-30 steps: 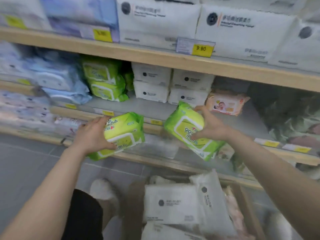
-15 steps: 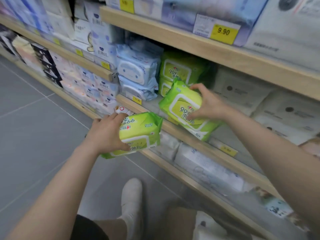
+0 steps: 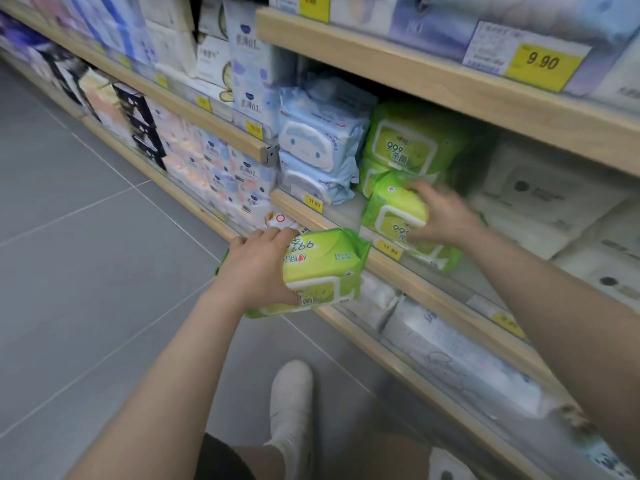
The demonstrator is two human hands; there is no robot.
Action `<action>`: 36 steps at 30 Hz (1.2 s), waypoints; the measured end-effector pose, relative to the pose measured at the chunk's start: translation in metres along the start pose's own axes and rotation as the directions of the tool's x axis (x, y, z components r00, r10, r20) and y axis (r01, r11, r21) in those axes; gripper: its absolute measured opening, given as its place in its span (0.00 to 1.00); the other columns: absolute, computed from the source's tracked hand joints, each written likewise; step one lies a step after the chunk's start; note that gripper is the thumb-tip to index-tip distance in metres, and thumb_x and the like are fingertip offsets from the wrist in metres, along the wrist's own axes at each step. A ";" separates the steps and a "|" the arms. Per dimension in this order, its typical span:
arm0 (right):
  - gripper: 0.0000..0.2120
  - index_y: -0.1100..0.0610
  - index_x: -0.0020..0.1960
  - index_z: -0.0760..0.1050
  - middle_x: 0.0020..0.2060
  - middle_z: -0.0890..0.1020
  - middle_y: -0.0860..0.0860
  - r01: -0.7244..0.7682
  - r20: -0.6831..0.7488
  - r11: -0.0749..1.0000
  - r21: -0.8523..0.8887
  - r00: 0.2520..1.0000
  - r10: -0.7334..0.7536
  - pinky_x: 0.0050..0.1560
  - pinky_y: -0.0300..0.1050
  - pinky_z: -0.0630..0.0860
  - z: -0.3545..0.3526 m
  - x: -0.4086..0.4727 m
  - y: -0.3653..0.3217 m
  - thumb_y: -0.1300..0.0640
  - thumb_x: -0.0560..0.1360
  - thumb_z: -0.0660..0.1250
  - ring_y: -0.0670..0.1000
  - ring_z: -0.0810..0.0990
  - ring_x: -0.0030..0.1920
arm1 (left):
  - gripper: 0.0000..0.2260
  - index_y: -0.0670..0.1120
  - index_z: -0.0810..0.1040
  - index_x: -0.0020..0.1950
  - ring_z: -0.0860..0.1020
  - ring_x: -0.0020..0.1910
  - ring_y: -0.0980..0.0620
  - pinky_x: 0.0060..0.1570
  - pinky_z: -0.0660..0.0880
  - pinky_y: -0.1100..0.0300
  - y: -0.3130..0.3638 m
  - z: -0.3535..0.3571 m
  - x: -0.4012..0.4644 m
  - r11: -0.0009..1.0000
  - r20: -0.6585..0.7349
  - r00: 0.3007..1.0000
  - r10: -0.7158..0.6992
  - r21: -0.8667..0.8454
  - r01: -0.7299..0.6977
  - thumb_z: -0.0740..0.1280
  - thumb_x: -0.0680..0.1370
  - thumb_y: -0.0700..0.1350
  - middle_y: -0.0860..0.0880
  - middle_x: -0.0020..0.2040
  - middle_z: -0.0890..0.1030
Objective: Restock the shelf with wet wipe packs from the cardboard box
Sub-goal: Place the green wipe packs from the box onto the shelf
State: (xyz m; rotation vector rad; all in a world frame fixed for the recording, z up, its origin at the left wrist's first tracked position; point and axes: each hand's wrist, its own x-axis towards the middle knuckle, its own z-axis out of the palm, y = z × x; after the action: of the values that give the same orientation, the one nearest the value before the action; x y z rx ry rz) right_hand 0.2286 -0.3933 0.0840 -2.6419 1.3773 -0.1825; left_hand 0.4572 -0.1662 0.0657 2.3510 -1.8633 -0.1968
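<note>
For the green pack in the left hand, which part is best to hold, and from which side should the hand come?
Hold the green pack across its short width near one end, coming from its left end, as the left hand does now: fingers over the top edge, thumb under. The pack is a soft, flat pillow lying sideways, so a wrap-around grip suits it, and its right end stays free to go onto the shelf first.

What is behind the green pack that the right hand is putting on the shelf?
Behind the green pack in the right hand stands a stack of green packs on the same shelf. The held pack covers the stack's lower front, so its count cannot be told.
</note>
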 end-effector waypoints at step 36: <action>0.45 0.52 0.67 0.66 0.57 0.80 0.49 -0.152 0.177 0.452 0.879 0.984 -0.015 0.56 0.43 0.78 0.027 -0.128 -0.062 0.60 0.54 0.83 0.48 0.80 0.57 | 0.47 0.59 0.64 0.68 0.75 0.58 0.51 0.56 0.74 0.50 0.043 -0.005 -0.003 0.960 0.076 0.985 0.154 -0.248 -0.131 0.76 0.50 0.64 0.57 0.61 0.76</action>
State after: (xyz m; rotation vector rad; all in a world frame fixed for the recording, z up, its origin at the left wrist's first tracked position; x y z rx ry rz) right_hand 0.2103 -0.2510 0.0654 -1.6318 0.9116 -0.5132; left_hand 0.4160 -0.1727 0.0790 2.0708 -1.9177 -0.4981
